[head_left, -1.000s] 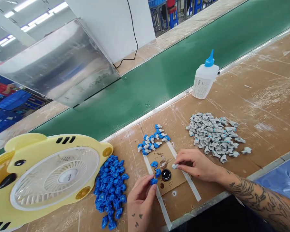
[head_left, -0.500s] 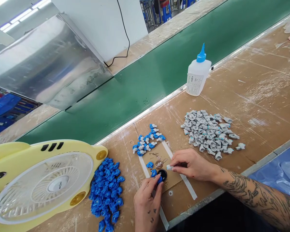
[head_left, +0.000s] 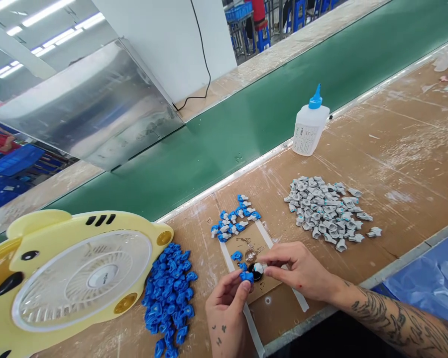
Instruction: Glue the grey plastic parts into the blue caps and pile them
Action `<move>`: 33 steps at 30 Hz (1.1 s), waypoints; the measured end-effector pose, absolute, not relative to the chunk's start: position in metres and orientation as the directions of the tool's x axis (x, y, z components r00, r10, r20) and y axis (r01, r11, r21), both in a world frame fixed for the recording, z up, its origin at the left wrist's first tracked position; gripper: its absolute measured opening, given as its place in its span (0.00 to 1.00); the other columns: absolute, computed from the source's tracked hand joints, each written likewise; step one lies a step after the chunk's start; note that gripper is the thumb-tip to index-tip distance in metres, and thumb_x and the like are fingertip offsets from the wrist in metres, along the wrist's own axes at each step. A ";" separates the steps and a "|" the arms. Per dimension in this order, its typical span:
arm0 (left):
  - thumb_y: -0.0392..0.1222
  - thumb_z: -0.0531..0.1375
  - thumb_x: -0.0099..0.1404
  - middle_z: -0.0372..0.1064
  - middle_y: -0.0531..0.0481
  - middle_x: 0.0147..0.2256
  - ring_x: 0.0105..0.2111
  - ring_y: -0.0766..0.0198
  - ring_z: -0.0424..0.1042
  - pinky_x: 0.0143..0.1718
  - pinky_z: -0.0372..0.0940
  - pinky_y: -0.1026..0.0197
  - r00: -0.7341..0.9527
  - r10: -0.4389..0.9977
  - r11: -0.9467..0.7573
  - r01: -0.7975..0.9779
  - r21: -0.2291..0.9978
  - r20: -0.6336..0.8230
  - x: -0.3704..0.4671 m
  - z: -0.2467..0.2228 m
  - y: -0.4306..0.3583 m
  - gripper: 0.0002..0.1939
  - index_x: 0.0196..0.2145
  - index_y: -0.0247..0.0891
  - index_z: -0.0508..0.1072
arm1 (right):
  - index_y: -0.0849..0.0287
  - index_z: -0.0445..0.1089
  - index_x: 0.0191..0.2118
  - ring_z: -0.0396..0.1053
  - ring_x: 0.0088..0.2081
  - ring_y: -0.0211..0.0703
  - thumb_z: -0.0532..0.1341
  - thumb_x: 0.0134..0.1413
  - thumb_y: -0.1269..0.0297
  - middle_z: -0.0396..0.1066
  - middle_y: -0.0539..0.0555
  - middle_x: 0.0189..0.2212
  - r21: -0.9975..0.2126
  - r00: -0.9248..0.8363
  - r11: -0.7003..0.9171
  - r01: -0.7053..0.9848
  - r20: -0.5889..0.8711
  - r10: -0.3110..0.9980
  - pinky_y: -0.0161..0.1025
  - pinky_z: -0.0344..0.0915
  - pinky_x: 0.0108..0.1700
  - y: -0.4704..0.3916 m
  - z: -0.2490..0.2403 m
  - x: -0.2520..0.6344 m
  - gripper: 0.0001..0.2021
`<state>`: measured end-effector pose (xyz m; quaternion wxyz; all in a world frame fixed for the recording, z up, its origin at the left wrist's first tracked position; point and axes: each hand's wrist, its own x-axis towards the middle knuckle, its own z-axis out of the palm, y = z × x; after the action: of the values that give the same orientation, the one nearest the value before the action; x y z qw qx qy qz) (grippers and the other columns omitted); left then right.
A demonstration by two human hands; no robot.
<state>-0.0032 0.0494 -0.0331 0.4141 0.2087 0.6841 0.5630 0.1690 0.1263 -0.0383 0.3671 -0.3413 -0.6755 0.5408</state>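
Observation:
Between thumb and fingers, my left hand (head_left: pixel 227 308) holds a small blue plastic piece (head_left: pixel 247 276). My right hand (head_left: pixel 302 271) pinches a small grey plastic piece (head_left: pixel 259 268), close to the blue one; whether they touch I cannot tell. Just behind both pieces is a round black cap (head_left: pixel 255 272), partly hidden. A small clear round dish (head_left: pixel 250 256) stands beyond it on a taped cardboard sheet (head_left: pixel 267 290). Two loose blue pieces lie left of the dish, one being this blue part (head_left: pixel 236 255). Farther back sits a cluster of joined blue-and-grey pieces (head_left: pixel 231 223).
A heap of blue pieces (head_left: pixel 168 298) lies at left beside a yellow fan (head_left: pixel 82 278). The grey pile (head_left: pixel 324 209) is at right. A white glue bottle (head_left: pixel 310 129) with a blue nozzle stands by the green conveyor belt (head_left: pixel 224 139).
My right hand has brought the grey piece left, over the black cap and near the blue piece. The left hand has lifted and turned the blue piece slightly. The camera view has shifted.

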 end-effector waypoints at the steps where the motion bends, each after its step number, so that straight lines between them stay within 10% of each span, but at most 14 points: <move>1: 0.53 0.78 0.35 0.80 0.47 0.24 0.24 0.60 0.78 0.26 0.74 0.63 -0.570 0.744 0.265 -0.227 0.937 -0.348 0.000 -0.032 0.051 0.22 0.27 0.39 0.83 | 0.59 0.81 0.41 0.76 0.33 0.41 0.64 0.62 0.60 0.80 0.55 0.32 -0.978 -0.495 0.203 0.056 0.150 0.856 0.34 0.73 0.36 0.123 -0.038 0.165 0.10; 19: 0.52 0.79 0.34 0.77 0.50 0.23 0.24 0.66 0.73 0.26 0.71 0.65 -0.479 0.764 0.163 -0.505 0.848 -0.432 0.011 -0.024 0.063 0.22 0.26 0.39 0.80 | 0.57 0.79 0.45 0.74 0.30 0.39 0.58 0.66 0.71 0.77 0.56 0.31 -0.788 -0.295 0.608 0.095 0.561 0.773 0.31 0.73 0.32 0.109 -0.035 0.144 0.11; 33: 0.53 0.76 0.34 0.81 0.45 0.28 0.30 0.53 0.80 0.32 0.75 0.58 -0.572 0.771 0.309 -0.047 0.950 -0.279 -0.051 -0.029 0.070 0.22 0.26 0.39 0.81 | 0.61 0.76 0.46 0.74 0.40 0.44 0.62 0.63 0.69 0.78 0.58 0.38 -0.659 -0.674 0.711 0.246 0.411 0.614 0.37 0.71 0.43 0.153 -0.033 0.178 0.08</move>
<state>-0.0511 0.0701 -0.0287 0.3863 0.2548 0.7109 0.5296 0.1780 0.1535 -0.0328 0.3188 -0.2479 -0.8681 0.2886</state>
